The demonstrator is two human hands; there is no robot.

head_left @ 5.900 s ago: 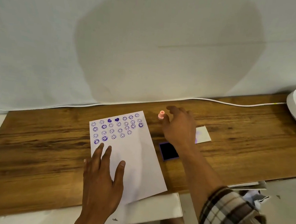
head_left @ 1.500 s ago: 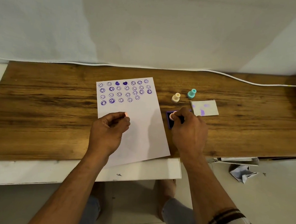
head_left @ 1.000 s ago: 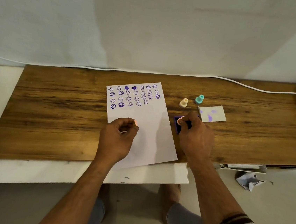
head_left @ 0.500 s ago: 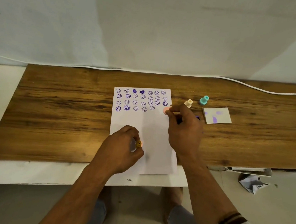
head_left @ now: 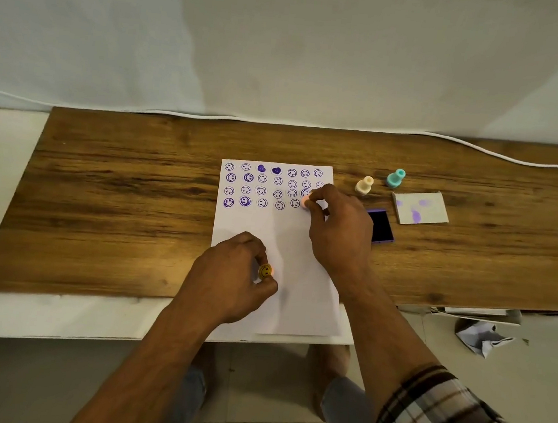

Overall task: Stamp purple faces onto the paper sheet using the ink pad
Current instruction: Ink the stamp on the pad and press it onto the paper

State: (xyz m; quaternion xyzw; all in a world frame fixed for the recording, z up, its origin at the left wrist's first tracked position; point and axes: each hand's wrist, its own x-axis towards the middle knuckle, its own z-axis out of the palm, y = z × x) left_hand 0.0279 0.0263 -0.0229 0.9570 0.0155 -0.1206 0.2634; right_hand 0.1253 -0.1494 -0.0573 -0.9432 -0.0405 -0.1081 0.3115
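Note:
A white paper sheet (head_left: 293, 257) lies on the wooden board, its top part filled with rows of purple stamped faces and two hearts. My right hand (head_left: 335, 231) pinches a pink stamp (head_left: 305, 202) and holds it down at the right end of the fourth row. My left hand (head_left: 234, 275) rests on the lower part of the sheet, its fingers closed on a small yellow smiley cap (head_left: 265, 271). The purple ink pad (head_left: 381, 226) sits open just right of the sheet, partly behind my right hand.
A cream stamp (head_left: 364, 185) and a teal stamp (head_left: 395, 178) stand upright beyond the ink pad. A white card with purple smudges (head_left: 421, 207) lies to the right. A white cable (head_left: 483, 153) runs along the board's far edge. Crumpled paper (head_left: 481, 337) is on the floor.
My right hand lifted the pink stamp off the ink pad and brought it left onto the sheet's fourth row. My left hand slid down the sheet with the yellow cap.

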